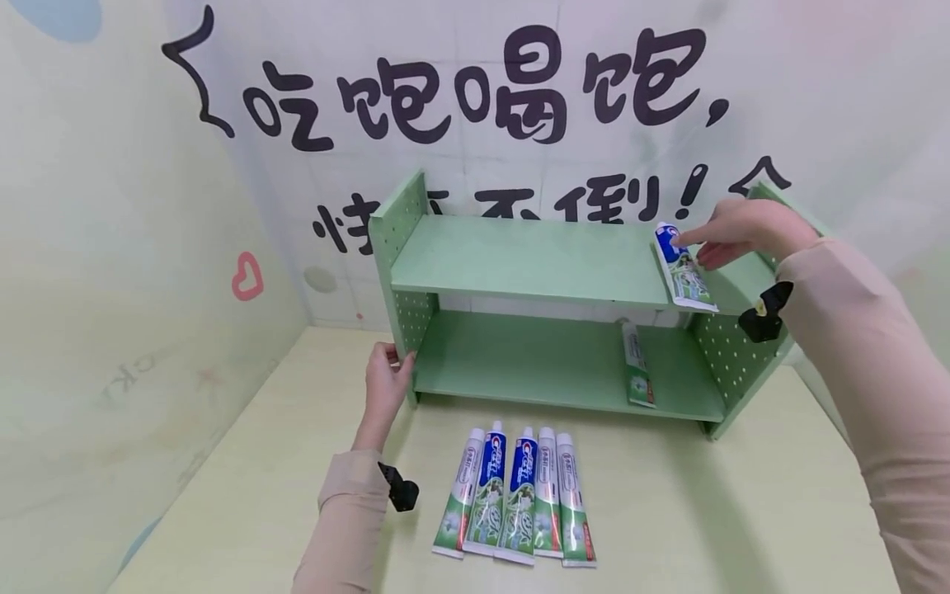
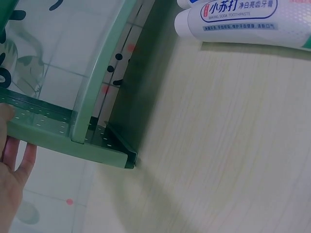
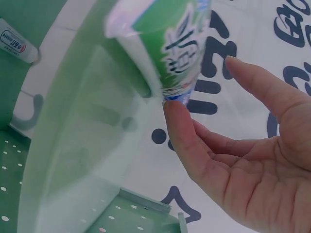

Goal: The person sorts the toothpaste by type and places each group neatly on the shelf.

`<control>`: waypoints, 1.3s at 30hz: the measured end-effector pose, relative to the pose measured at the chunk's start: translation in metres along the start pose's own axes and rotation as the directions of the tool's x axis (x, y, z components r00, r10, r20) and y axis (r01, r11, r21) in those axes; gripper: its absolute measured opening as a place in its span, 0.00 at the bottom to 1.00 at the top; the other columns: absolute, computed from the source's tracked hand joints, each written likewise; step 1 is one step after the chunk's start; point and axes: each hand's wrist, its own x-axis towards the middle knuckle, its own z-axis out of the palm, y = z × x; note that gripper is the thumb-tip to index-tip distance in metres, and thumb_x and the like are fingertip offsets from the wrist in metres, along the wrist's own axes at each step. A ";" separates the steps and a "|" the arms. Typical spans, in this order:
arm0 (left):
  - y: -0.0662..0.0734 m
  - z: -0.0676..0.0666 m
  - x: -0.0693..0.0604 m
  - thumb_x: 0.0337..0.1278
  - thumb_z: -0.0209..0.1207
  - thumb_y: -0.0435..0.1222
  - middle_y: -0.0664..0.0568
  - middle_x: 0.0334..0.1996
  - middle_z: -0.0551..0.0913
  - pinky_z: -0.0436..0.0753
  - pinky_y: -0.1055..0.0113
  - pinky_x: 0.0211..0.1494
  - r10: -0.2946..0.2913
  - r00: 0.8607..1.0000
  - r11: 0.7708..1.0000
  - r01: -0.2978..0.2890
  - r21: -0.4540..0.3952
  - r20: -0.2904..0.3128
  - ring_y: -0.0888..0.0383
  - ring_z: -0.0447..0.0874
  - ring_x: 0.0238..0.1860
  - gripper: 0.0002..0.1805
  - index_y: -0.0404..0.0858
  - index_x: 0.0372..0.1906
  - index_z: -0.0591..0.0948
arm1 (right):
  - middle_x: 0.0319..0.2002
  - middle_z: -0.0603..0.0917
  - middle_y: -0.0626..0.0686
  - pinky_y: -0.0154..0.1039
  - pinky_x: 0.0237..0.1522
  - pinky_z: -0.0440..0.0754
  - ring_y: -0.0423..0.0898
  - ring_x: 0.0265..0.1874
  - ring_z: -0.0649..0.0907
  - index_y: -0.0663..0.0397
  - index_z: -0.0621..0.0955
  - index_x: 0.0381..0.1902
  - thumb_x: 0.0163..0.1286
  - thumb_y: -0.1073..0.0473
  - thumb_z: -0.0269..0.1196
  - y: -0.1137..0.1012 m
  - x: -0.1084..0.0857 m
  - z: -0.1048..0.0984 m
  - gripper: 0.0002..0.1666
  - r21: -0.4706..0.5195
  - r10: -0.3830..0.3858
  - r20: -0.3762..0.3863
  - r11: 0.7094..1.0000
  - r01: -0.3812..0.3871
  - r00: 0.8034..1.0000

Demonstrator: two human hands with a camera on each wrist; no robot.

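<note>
A blue, white and green toothpaste tube (image 1: 683, 272) lies on the upper board of a green two-tier shelf (image 1: 534, 256), near its right end. My right hand (image 1: 753, 229) touches this tube with the index finger. In the right wrist view, the fingertip meets the tube (image 3: 177, 48) while the thumb (image 3: 257, 80) stands apart from it. My left hand (image 1: 387, 388) grips the edge of the shelf's left side panel. The left wrist view shows the thumb and fingers (image 2: 25, 165) on opposite sides of that panel (image 2: 63, 143).
On the lower board lies a white and green toothpaste tube (image 1: 637, 363). Several more toothpaste tubes (image 1: 519, 495) lie side by side on the pale table (image 1: 297, 462) before the shelf. Behind stands a white wall (image 1: 460, 165) with black lettering.
</note>
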 end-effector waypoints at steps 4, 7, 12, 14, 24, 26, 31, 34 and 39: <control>0.001 -0.001 0.002 0.59 0.53 0.33 0.34 0.47 0.73 0.83 0.56 0.48 0.003 1.000 1.000 -0.003 0.002 0.002 0.43 0.77 0.46 0.18 0.26 0.49 0.66 | 0.27 0.83 0.46 0.31 0.37 0.82 0.37 0.26 0.82 0.73 0.73 0.48 0.64 0.38 0.54 -0.003 -0.007 0.000 0.38 0.020 -0.033 -0.015 0.999 0.033 0.999; 0.001 -0.002 0.003 0.60 0.53 0.33 0.35 0.47 0.73 0.83 0.57 0.48 -0.001 1.000 1.000 0.001 0.003 0.005 0.43 0.77 0.47 0.18 0.26 0.49 0.66 | 0.26 0.82 0.45 0.30 0.37 0.82 0.37 0.26 0.82 0.70 0.74 0.46 0.63 0.38 0.54 -0.006 -0.012 0.002 0.36 0.026 -0.065 -0.027 0.997 0.066 0.997; 0.003 -0.004 0.006 0.60 0.53 0.33 0.35 0.47 0.73 0.83 0.57 0.49 -0.005 1.000 1.000 0.005 -0.002 0.007 0.43 0.77 0.48 0.18 0.27 0.50 0.65 | 0.26 0.82 0.45 0.31 0.38 0.83 0.37 0.28 0.82 0.69 0.75 0.48 0.63 0.39 0.55 -0.016 -0.021 0.010 0.36 0.026 -0.115 -0.038 0.993 0.116 0.993; 0.003 -0.004 0.007 0.60 0.53 0.33 0.35 0.48 0.73 0.82 0.57 0.50 -0.005 1.000 1.000 0.005 0.003 0.008 0.43 0.76 0.48 0.18 0.27 0.50 0.65 | 0.26 0.82 0.45 0.32 0.39 0.84 0.37 0.28 0.82 0.71 0.74 0.49 0.63 0.39 0.55 -0.020 -0.024 0.014 0.37 0.013 -0.131 -0.048 0.991 0.132 0.990; 0.005 -0.004 0.008 0.60 0.53 0.33 0.36 0.48 0.73 0.83 0.57 0.49 -0.022 1.000 1.000 0.022 0.000 0.013 0.44 0.76 0.48 0.18 0.27 0.51 0.65 | 0.37 0.81 0.54 0.40 0.45 0.83 0.41 0.35 0.82 0.69 0.73 0.50 0.64 0.42 0.56 -0.030 -0.044 0.045 0.34 -0.005 -0.264 -0.108 0.964 0.265 0.958; 0.005 -0.004 0.008 0.60 0.53 0.33 0.35 0.48 0.72 0.83 0.58 0.49 -0.022 1.000 1.000 0.022 -0.002 0.014 0.44 0.77 0.48 0.18 0.27 0.51 0.65 | 0.38 0.80 0.55 0.40 0.45 0.84 0.42 0.36 0.82 0.70 0.72 0.51 0.64 0.43 0.56 -0.031 -0.048 0.051 0.33 0.005 -0.286 -0.113 0.957 0.289 0.952; 0.004 -0.003 0.006 0.60 0.53 0.34 0.35 0.49 0.72 0.82 0.58 0.50 -0.033 0.999 0.999 0.033 0.000 0.021 0.44 0.77 0.48 0.19 0.27 0.51 0.65 | 0.37 0.79 0.55 0.39 0.42 0.85 0.44 0.35 0.81 0.70 0.73 0.51 0.65 0.46 0.56 -0.033 -0.054 0.063 0.31 0.013 -0.317 -0.120 0.947 0.321 0.941; 0.003 -0.002 0.004 0.60 0.53 0.34 0.35 0.49 0.72 0.82 0.58 0.50 -0.036 0.999 0.999 0.036 -0.003 0.017 0.44 0.77 0.48 0.19 0.27 0.51 0.65 | 0.37 0.79 0.56 0.39 0.42 0.85 0.44 0.34 0.81 0.70 0.73 0.51 0.65 0.47 0.56 -0.035 -0.056 0.070 0.30 0.012 -0.333 -0.113 0.942 0.336 0.936; 0.002 0.000 0.002 0.60 0.53 0.34 0.35 0.48 0.72 0.82 0.57 0.50 -0.030 0.999 1.000 0.030 -0.005 0.017 0.44 0.77 0.47 0.19 0.27 0.51 0.65 | 0.39 0.81 0.57 0.40 0.43 0.84 0.44 0.35 0.82 0.65 0.73 0.53 0.64 0.43 0.57 -0.035 -0.060 0.086 0.31 -0.010 -0.324 -0.095 0.946 0.324 0.941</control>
